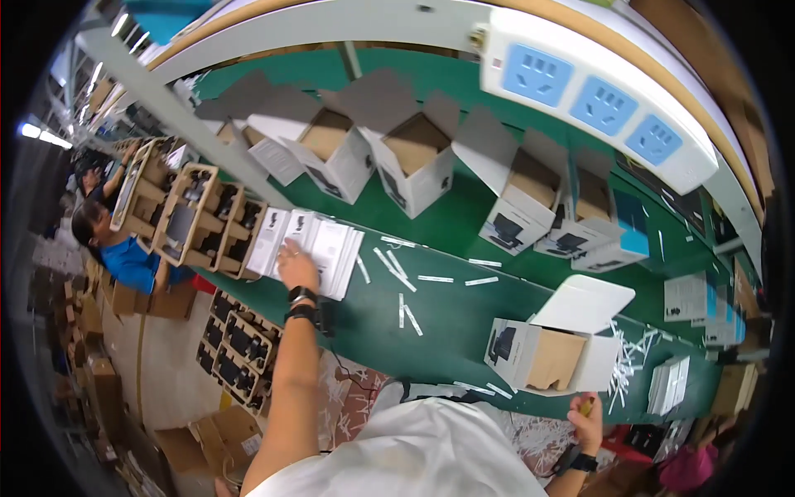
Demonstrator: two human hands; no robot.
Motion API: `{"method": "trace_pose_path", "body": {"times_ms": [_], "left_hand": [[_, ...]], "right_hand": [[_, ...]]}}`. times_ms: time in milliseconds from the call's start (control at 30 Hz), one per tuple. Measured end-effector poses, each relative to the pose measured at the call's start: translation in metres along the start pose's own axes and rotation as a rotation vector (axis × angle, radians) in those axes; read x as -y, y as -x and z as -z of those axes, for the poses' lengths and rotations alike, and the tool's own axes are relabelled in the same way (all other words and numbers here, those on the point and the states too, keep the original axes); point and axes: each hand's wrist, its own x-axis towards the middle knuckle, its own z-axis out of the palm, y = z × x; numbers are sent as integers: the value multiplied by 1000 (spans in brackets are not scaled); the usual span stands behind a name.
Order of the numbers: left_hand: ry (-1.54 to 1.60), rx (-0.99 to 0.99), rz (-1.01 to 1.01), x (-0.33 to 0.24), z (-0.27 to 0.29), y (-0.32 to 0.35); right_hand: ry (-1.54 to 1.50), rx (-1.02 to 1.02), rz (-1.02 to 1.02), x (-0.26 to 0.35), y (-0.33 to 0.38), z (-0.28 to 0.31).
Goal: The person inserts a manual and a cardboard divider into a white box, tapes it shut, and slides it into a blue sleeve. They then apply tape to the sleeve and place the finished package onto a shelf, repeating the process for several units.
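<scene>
My left hand (296,263) reaches out to white printed booklets (333,253) stacked at the left of the green table. Its fingers are stretched and rest on the top of the stack. Low on the right, my right hand (586,421) is closed at the table's near edge, with a small yellowish thing showing between the fingers, too small to name. Just beyond it stands an open white carton (515,354) with a printed side, its flaps folded out and a brown cardboard insert (555,359) inside.
Several open white cartons (414,170) line the back of the table (364,331). White paper strips (402,269) lie scattered, with a heap (628,364) beside the near carton. Moulded trays of dark parts (199,215) stand at the left. A power strip (596,99) hangs above. A co-worker (124,253) sits far left.
</scene>
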Motion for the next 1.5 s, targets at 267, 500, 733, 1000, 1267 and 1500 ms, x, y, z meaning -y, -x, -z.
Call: {"method": "trace_pose_path", "body": {"times_ms": [267,500,733,1000,1267,1500], "left_hand": [[112,331,-144,33,31,-38],[1462,-134,-65,-23,157,47],[1144,-56,-865,-121,229,166],[1262,-139,-773,-147,209,153],[1504,413,-491,-137,201,149],[1106,149,-1339,-154,225,149]], "right_hand": [[196,-339,253,31,-30,-171],[218,-348,259,22,-44,-219],[332,-51,182,8,-45,-216],[-470,-126,-505,-41,2,-213],[-280,-262,129,41,-39,-207],[729,-378,673,67,-59,-246]]}}
